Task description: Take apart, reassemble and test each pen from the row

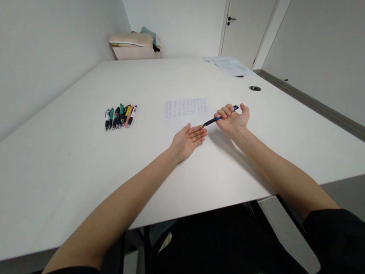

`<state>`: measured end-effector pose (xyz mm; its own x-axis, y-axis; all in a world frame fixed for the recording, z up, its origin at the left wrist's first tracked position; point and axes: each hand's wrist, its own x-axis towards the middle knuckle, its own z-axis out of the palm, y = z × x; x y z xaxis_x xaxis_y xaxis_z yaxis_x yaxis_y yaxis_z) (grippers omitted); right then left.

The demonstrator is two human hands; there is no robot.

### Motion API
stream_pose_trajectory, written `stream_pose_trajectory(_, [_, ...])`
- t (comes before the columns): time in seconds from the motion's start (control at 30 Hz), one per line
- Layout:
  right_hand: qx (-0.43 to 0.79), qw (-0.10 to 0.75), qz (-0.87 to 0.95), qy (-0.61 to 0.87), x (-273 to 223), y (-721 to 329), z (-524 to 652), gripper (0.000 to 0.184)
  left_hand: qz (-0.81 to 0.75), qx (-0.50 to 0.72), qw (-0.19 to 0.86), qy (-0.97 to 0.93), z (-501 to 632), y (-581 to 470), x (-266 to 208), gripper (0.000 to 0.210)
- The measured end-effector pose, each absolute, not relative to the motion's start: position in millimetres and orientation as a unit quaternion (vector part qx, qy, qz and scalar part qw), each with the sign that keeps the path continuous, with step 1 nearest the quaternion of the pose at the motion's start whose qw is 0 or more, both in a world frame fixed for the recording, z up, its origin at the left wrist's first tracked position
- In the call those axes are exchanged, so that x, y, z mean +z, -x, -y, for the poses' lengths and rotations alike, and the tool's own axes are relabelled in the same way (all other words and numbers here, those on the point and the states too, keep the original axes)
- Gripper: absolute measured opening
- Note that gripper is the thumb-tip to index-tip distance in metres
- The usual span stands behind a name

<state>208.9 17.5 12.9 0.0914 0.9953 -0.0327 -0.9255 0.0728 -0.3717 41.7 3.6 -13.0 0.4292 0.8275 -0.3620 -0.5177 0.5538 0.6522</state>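
Observation:
A blue and black pen point(212, 120) lies across the fingers of my right hand point(234, 120), which is curled round it with the thumb raised near its end. The pen's tip points left and meets or nearly meets the fingertips of my left hand point(186, 143). That hand is palm up with its fingers stretched out, and nothing lies in it. Just beyond both hands a printed sheet of paper point(185, 107) lies flat, its near part partly behind my left hand.
To the left, several pens point(120, 116) lie side by side in a row on the white table point(72, 181). More papers point(228, 65) rest at the far right, near a round cable hole point(255, 88). A box with cloth items point(135, 48) stands beyond the far edge.

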Motion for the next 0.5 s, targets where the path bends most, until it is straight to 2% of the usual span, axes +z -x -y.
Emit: stream_pose_trajectory(0.5, [0.659, 0.727, 0.116, 0.154, 12.1, -210.7, -18.7, 0.033, -0.336, 0.413, 0.813, -0.238, -3.4, -41.3, -14.3, 0.038])
